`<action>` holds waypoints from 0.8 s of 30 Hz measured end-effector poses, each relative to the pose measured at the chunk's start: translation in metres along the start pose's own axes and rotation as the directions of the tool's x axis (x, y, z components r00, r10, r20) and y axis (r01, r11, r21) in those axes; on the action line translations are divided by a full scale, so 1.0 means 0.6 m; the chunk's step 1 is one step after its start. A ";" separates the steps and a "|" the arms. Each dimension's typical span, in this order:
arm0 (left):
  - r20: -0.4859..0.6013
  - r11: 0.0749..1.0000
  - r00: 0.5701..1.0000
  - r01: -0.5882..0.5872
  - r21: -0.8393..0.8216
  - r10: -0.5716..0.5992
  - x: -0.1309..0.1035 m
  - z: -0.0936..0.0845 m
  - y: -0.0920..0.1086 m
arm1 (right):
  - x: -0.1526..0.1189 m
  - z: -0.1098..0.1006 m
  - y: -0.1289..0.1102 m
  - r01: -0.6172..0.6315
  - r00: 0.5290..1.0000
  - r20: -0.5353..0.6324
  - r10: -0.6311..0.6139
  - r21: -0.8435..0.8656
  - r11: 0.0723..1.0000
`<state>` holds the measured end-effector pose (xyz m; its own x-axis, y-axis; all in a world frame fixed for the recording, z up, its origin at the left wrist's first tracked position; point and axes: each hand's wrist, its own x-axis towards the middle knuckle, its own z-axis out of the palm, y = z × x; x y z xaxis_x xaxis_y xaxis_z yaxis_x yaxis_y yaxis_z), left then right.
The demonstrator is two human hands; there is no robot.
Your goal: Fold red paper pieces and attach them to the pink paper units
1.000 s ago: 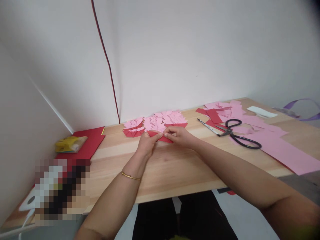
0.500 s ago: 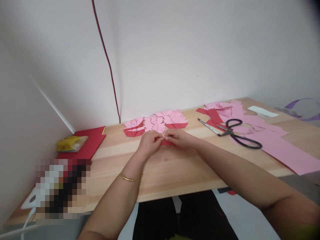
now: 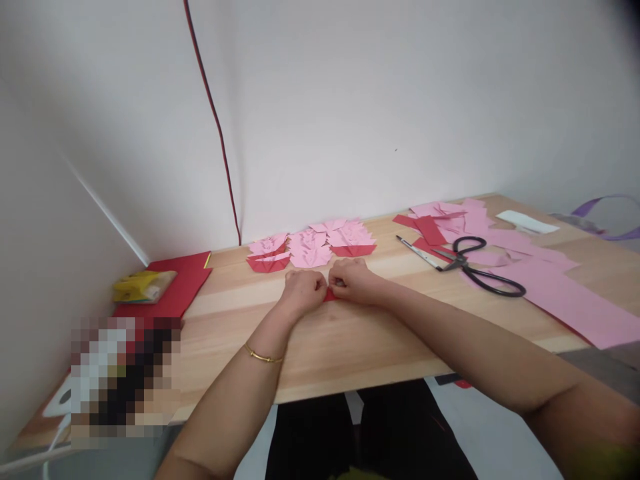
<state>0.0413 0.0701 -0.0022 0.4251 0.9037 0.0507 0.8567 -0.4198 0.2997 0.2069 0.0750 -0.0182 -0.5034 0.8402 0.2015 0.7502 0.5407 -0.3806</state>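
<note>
A small piece of red paper (image 3: 331, 295) lies on the wooden table (image 3: 320, 353), mostly hidden under my hands. My left hand (image 3: 306, 291), with a gold bracelet on its wrist, is closed on the paper's left part. On the right part my right hand (image 3: 351, 281) is closed too, its curled fingers almost touching those of my left hand. Just beyond them, folded pink paper pieces (image 3: 310, 256) lie in a group with folded red ones (image 3: 269, 265).
Black-handled scissors (image 3: 457, 261), a pen (image 3: 417, 252), red strips and pink paper sheets (image 3: 560, 293) lie on the right. At the left are red sheets (image 3: 185, 293) with a yellow packet (image 3: 137, 287) on them. A wall stands behind the table.
Both hands have moved slightly toward me, and their fingers are more curled. Less of the red paper shows between them, and more of the folded pink pieces is uncovered.
</note>
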 end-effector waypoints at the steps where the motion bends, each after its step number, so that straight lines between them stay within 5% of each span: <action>1: -0.015 0.999 1.000 0.006 0.034 -0.006 -0.001 0.000 0.002 | 0.001 0.002 -0.001 -0.012 1.000 -0.003 0.012 -0.011 1.000; 7: -0.113 0.993 0.994 0.023 0.116 -0.010 -0.003 0.005 0.003 | 0.000 0.001 0.001 -0.040 0.999 -0.024 0.041 0.041 0.998; 14: -0.009 0.988 0.988 -0.155 -0.015 0.155 0.003 0.002 -0.006 | -0.004 -0.011 0.003 0.050 0.995 0.082 -0.054 0.054 0.997; 24: 0.061 0.957 0.975 -0.194 -0.215 0.211 -0.003 -0.008 -0.016 | -0.011 -0.022 0.009 0.072 0.986 0.142 -0.091 0.131 0.989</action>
<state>0.0309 0.0731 -0.0007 0.6136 0.7877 0.0547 0.6747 -0.5590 0.4820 0.2199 0.0730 -0.0093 -0.6253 0.7733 0.1048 0.6490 0.5899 -0.4804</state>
